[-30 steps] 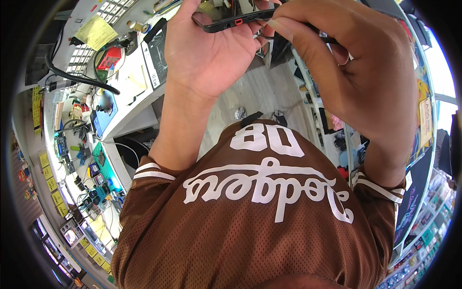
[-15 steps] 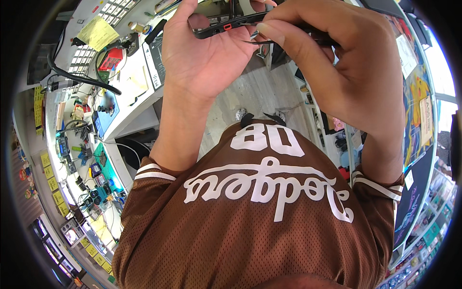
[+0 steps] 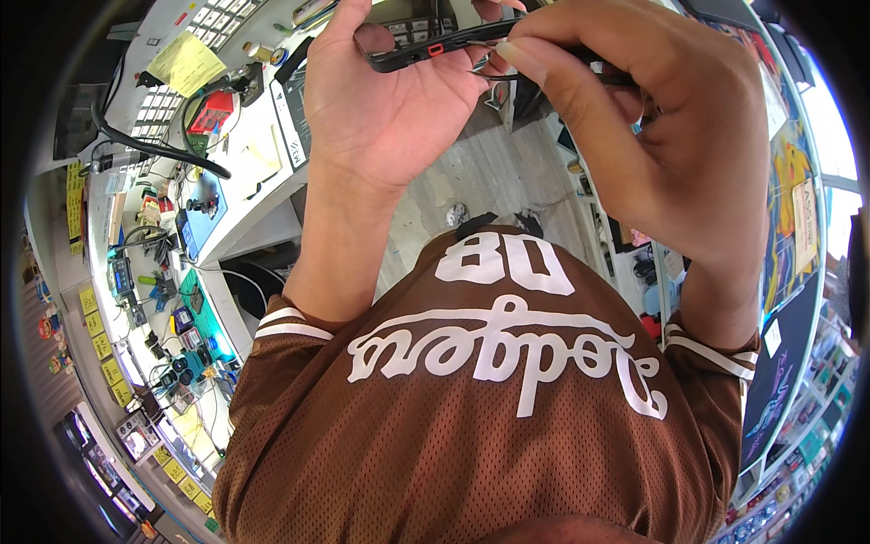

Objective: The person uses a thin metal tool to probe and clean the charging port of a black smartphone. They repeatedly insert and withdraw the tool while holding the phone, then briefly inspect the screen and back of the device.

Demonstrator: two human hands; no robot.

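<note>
In front of me at the top of the view, my left hand point(image 3: 385, 104) holds up a slim black phone-sized frame point(image 3: 399, 62) with a small red rectangle on its edge. The left palm is turned up and its fingers curl behind the frame, partly showing through it. My right hand point(image 3: 634, 100) pinches with thumb and index finger at the frame's right part. A thin dark strip or slim tool point(image 3: 507, 78) runs below the right thumb and into that hand; its kind is unclear. The right fingers cover that end of the frame, and the upper picture edge cuts off part of it.
On the left stands a white workbench point(image 3: 258, 204) with a blue mat point(image 3: 201, 218), a red box point(image 3: 211, 112), cables and small tools. A yellow note point(image 3: 186, 63) hangs above it. Shelves point(image 3: 816, 381) line the right side. Grey floor point(image 3: 444, 177) shows between my arms.
The frame has shifted slightly right and tilts a bit more, its right end higher. My right hand has moved a little to the right, still pinching.
</note>
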